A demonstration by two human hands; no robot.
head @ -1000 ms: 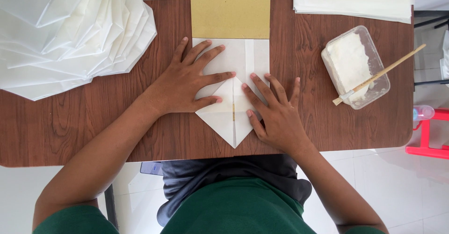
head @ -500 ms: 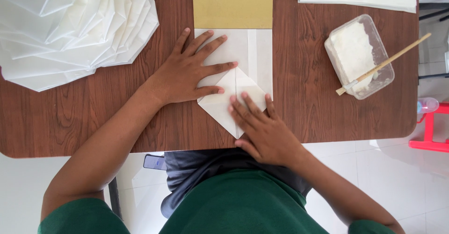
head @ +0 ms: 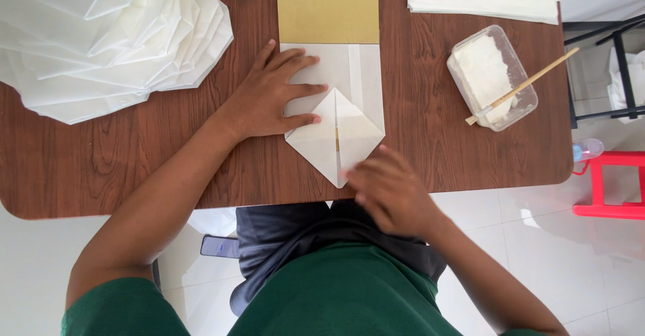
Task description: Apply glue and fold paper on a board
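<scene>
White folded paper [head: 336,138] lies at the table's [head: 134,168] near edge, its point toward you, under a tan card [head: 328,7]. Your left hand [head: 272,97] presses flat on it, fingers spread; your right hand [head: 390,191], blurred, hovers open at its tip. Paste tub [head: 494,77] with stick sits right.

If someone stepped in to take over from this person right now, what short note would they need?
Left hand: flat, open, pressing the white paper onto the wooden table.
Right hand: empty, blurred, at the table's near edge beside the paper's lower point.
Paper: its near end is folded into a point, with two flaps meeting at a centre seam; its far end lies under a tan card.
Nearby: a stack of folded white sheets far left, and a clear tub of white paste with a stick on the right.
Done: the point is folded. Left: the flaps look unglued, as far as I can tell.
</scene>
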